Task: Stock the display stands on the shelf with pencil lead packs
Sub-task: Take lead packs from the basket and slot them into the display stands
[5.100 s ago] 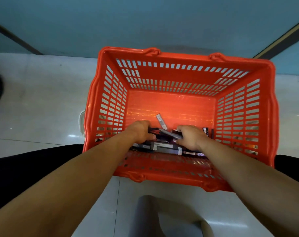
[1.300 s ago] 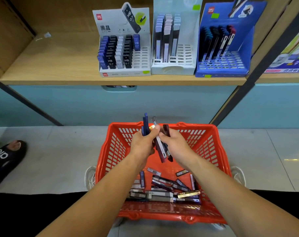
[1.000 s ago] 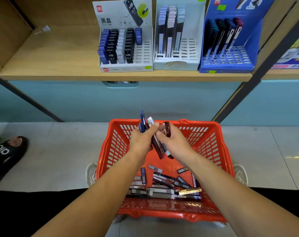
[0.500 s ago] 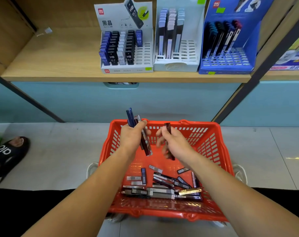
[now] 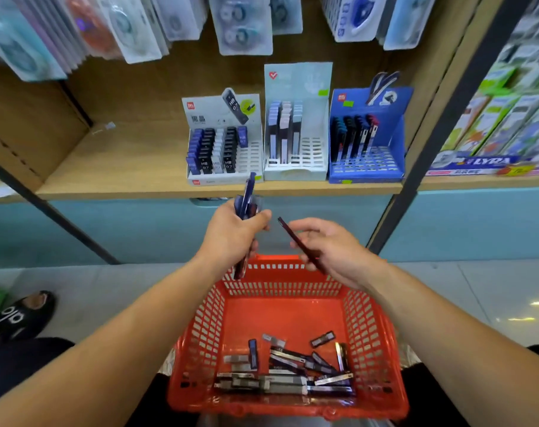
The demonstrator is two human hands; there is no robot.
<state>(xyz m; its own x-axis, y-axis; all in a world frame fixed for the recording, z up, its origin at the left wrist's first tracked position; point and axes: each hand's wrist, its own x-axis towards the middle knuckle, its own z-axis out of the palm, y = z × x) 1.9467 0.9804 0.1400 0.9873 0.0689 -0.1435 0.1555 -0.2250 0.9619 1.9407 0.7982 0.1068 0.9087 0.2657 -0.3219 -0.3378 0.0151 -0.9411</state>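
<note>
Both hands are up over the orange basket (image 5: 382, 318), just below the shelf (image 5: 123, 167). The left hand (image 5: 234, 232) has its grip clamped round a bundle of lead packs (image 5: 246, 198); the blue tops stick up past the fingers towards the shelf edge and the lower ends poke out under the palm. Just beside it, not touching, the right hand (image 5: 326, 245) has its grip pinched on a single dark pack (image 5: 296, 241), which slants across the fingers with its upper tip pointing at the left thumb.

On the shelf three display stands sit side by side: the white stand (image 5: 252, 155) with rows of HB 0.7 packs filling its left columns, the pale middle stand (image 5: 296, 171) with a few tall packs at the back, and the blue stand (image 5: 366, 174) with one back row filled. Down in the basket a heap of loose packs (image 5: 280, 374) lies against the near wall. Blister cards (image 5: 240, 26) hang above, blurred. A sandalled foot (image 5: 18, 315) shows at far left.
</note>
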